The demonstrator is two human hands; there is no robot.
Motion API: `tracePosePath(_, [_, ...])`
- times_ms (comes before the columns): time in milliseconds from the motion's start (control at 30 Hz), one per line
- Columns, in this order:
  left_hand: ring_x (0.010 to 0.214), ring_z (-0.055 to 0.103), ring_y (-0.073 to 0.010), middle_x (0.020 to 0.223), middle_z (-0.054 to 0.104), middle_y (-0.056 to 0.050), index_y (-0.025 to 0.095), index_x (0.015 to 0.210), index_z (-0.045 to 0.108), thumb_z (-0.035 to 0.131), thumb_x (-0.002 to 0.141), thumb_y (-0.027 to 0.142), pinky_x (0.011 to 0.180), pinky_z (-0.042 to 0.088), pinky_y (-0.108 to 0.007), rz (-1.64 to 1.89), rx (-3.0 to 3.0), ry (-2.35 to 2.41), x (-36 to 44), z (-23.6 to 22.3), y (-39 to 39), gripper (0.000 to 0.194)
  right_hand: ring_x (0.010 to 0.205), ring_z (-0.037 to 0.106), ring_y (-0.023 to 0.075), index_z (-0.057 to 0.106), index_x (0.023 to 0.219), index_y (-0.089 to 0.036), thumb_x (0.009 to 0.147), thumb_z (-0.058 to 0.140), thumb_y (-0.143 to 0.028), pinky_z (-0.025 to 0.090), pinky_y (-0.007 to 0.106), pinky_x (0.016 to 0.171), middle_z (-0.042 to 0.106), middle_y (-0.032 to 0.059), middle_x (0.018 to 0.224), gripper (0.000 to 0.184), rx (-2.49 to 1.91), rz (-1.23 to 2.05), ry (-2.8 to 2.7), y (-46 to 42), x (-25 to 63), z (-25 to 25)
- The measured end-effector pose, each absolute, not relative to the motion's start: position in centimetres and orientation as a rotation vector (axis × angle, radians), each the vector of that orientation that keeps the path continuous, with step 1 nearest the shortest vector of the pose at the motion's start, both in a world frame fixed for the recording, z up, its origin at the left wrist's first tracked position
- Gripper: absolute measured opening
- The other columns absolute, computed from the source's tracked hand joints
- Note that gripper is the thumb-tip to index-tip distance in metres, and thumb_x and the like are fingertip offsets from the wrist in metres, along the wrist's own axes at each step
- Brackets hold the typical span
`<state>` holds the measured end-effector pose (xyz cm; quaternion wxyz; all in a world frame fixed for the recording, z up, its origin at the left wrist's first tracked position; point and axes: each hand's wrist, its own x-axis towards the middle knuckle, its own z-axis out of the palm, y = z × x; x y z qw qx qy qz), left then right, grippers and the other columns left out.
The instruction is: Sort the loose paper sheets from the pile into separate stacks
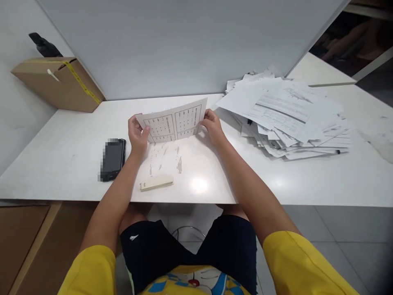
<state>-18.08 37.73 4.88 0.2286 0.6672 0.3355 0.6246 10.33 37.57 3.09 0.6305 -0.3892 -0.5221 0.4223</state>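
A printed sheet of paper [175, 123] with boxed text and rows of marks stands tilted above the white table, its lower edge near the tabletop. My left hand [137, 133] grips its left edge, thumb on the printed face and fingers behind. At the right edge, my right hand [211, 126] pinches the sheet between thumb and fingers. Whether it is one sheet or a few together I cannot tell. Nearer to me on the table lies a narrow cream-coloured strip-like piece [156, 182], with small dark marks at its left end.
A black handheld device [113, 159] lies left of my left forearm. A loose pile of papers [285, 114] spreads on the right, a pen tip poking out. A cardboard box [61, 82] leans at the back left. A white panel [184, 49] rises behind the white table [76, 131].
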Motion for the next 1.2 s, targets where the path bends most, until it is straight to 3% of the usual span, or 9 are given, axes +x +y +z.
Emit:
tracePosePath(267, [0.098,0.060,-0.0209,0.103,0.058,-0.005,0.029,0.123,0.050,0.066,0.084,0.063,0.090,0.050,-0.038,1.826,1.837,0.955,-18.3,5.4,37.5,0.054,0.075,0.054,0.0155,0.057,0.073,-0.023,0.067,0.056,-0.014,0.045,0.033,0.075,0.058,-0.0020,0.075,0.011,-0.888,0.970,-1.156,37.3,9.7,4.0])
tracePosePath(533, [0.086,0.058,-0.0203,0.085,0.052,-0.002,0.031,0.122,0.054,0.067,0.084,0.060,0.086,0.050,-0.039,1.772,1.830,0.946,-18.5,6.1,36.8,0.050,0.088,0.062,0.0210,0.065,0.085,-0.024,0.065,0.058,-0.016,0.049,0.036,0.083,0.066,0.0005,0.084,0.022,-0.866,1.109,-1.210,36.8,9.8,4.0])
tracePosePath(733, [0.090,0.060,-0.0205,0.095,0.057,-0.004,0.030,0.123,0.052,0.062,0.085,0.064,0.083,0.051,-0.036,1.792,1.868,0.960,-18.3,5.4,37.4,0.052,0.086,0.063,0.0218,0.066,0.080,-0.023,0.066,0.064,-0.023,0.050,0.037,0.081,0.068,0.0010,0.080,0.014,-0.908,1.098,-1.249,37.5,9.6,3.3])
tracePosePath(867, [0.097,0.061,-0.0208,0.105,0.059,-0.006,0.032,0.131,0.044,0.054,0.086,0.072,0.086,0.051,-0.036,1.831,1.972,1.036,-18.8,7.2,36.4,0.061,0.088,0.064,0.0207,0.063,0.082,-0.023,0.064,0.069,-0.027,0.051,0.033,0.080,0.067,-0.0011,0.078,0.019,-0.931,1.015,-1.188,37.5,10.4,4.8])
tracePosePath(1033, [0.105,0.061,-0.0209,0.110,0.061,-0.006,0.030,0.130,0.048,0.048,0.096,0.056,0.091,0.050,-0.038,1.927,2.023,1.123,-19.7,10.8,28.6,0.042,0.100,0.066,0.0230,0.063,0.099,-0.025,0.069,0.071,-0.035,0.054,0.036,0.083,0.070,0.0013,0.092,0.033,-0.992,1.055,-1.006,29.6,12.0,6.7])
tracePosePath(1200, [0.105,0.061,-0.0227,0.108,0.066,-0.007,0.023,0.119,0.059,0.041,0.100,0.037,0.093,0.049,-0.040,1.335,2.385,1.394,-18.2,7.9,19.6,0.029,0.096,0.068,0.0256,0.060,0.125,-0.024,0.068,0.078,-0.040,0.057,0.039,0.078,0.071,0.0071,0.100,0.062,-1.403,1.198,-0.820,15.1,13.0,4.5])
